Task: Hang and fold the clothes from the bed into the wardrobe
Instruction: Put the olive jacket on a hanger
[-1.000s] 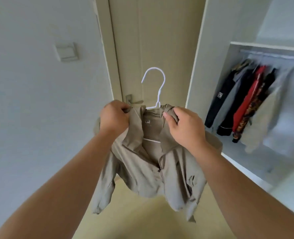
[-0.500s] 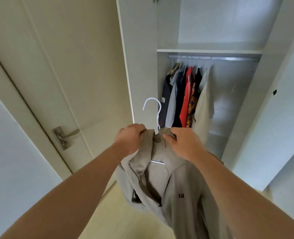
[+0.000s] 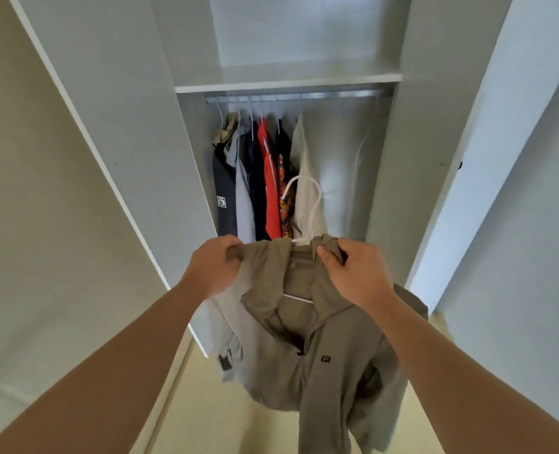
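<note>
A khaki jacket point(image 3: 330, 348) hangs on a white hanger point(image 3: 307, 204), held up in front of the open wardrobe. My left hand point(image 3: 214, 267) grips the jacket's left shoulder and collar. My right hand point(image 3: 358, 271) grips the right side of the collar. The hanger's hook stands upright between my hands, below the metal rail point(image 3: 291, 96). Several garments point(image 3: 261, 178) hang on the left part of that rail: dark, grey, red, patterned and beige.
The wardrobe's left door point(image 3: 114, 126) stands open at my left, the right door point(image 3: 487, 152) at my right. A shelf point(image 3: 288, 82) sits above the rail. The rail's right half carries nothing. Pale floor point(image 3: 225, 421) lies below.
My view has swung right from the room door to face the wardrobe head on. The jacket on its hanger has come closer to the opening, still held by both hands.
</note>
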Action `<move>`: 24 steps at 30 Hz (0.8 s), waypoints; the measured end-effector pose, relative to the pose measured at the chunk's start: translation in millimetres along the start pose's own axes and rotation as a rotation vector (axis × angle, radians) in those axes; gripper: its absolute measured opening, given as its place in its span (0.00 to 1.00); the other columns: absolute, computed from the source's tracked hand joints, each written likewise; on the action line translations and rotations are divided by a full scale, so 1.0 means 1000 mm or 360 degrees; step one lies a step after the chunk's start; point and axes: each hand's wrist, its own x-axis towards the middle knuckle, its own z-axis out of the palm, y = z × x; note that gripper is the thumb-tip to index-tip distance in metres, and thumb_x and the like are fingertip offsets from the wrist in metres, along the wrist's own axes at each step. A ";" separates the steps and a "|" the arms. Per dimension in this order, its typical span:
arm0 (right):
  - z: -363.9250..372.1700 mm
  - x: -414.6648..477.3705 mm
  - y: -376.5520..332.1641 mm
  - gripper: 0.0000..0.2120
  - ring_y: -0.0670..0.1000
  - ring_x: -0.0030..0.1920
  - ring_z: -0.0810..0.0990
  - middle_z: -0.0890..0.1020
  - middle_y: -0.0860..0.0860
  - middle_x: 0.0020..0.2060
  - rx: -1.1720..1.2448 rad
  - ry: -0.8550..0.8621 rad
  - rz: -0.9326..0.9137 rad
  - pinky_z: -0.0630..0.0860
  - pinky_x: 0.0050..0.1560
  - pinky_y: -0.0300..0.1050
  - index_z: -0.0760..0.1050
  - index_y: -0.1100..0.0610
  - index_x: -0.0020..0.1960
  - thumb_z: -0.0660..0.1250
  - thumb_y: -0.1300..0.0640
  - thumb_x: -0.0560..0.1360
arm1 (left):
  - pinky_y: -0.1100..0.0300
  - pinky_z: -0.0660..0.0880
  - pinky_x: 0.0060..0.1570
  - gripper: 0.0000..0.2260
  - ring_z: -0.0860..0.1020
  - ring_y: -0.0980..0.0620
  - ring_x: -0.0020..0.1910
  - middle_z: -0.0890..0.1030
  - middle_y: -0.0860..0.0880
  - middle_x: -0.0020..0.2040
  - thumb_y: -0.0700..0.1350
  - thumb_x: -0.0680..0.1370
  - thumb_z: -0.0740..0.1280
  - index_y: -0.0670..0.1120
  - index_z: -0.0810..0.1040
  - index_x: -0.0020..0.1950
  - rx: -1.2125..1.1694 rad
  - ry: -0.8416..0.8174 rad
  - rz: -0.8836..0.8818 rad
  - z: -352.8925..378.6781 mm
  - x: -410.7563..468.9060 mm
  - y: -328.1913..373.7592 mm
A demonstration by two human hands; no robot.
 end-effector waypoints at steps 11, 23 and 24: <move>0.022 0.096 0.000 0.23 0.46 0.27 0.71 0.70 0.46 0.24 -0.0380 0.0485 0.0383 0.67 0.28 0.40 0.64 0.52 0.31 0.66 0.41 0.78 | 0.50 0.78 0.52 0.17 0.80 0.43 0.53 0.82 0.47 0.54 0.33 0.75 0.60 0.48 0.81 0.57 -0.0047 -0.0142 0.0289 0.033 0.201 0.009; 0.021 0.193 0.047 0.19 0.57 0.26 0.72 0.74 0.48 0.26 -0.0943 0.0743 0.0655 0.63 0.28 0.39 0.64 0.51 0.34 0.67 0.43 0.76 | 0.49 0.74 0.62 0.16 0.77 0.41 0.62 0.79 0.41 0.64 0.44 0.83 0.60 0.43 0.75 0.69 -0.0206 -0.0439 0.0442 0.147 0.356 0.087; 0.023 0.203 0.053 0.19 0.57 0.27 0.72 0.73 0.48 0.26 -0.0963 0.0717 0.0679 0.64 0.28 0.40 0.63 0.50 0.34 0.65 0.43 0.77 | 0.49 0.74 0.63 0.18 0.77 0.40 0.63 0.78 0.41 0.66 0.45 0.83 0.60 0.43 0.73 0.72 -0.0178 -0.0490 0.0417 0.156 0.369 0.092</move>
